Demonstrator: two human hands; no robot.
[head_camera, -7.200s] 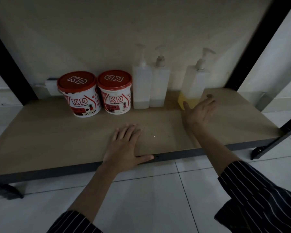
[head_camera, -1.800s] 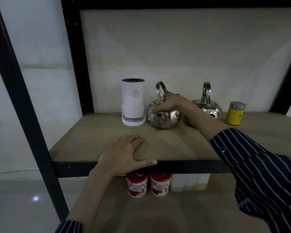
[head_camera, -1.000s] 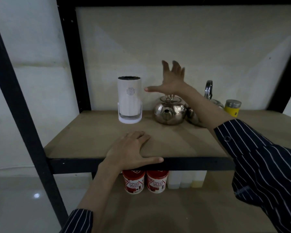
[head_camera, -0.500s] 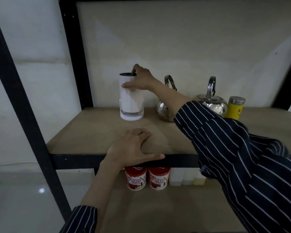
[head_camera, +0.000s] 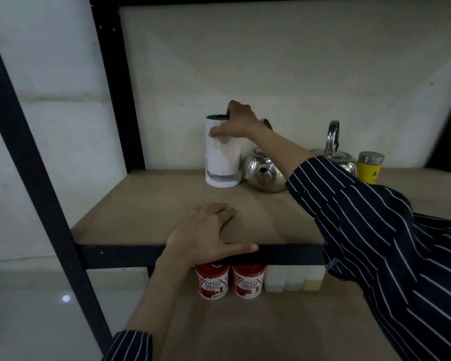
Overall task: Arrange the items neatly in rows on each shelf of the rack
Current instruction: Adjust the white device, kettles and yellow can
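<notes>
1. Our right hand (head_camera: 236,121) grips the top of the cylinder (head_camera: 221,157), thumb on its front and fingers curled over its dark rim.
2. The cylinder stands upright at the back of the upper shelf (head_camera: 141,209), at 12 o'clock from our left hand (head_camera: 206,235).
3. Our left hand lies flat, fingers straight, on the upper shelf's front edge, holding nothing.
4. At 3 o'clock of the cylinder stand a kettle (head_camera: 264,173) just beside it, a second kettle (head_camera: 333,152) and a yellow jar (head_camera: 370,168).
5. Below, at 6 o'clock, red tubs (head_camera: 212,281) and bottles (head_camera: 292,278) form a row.
</notes>
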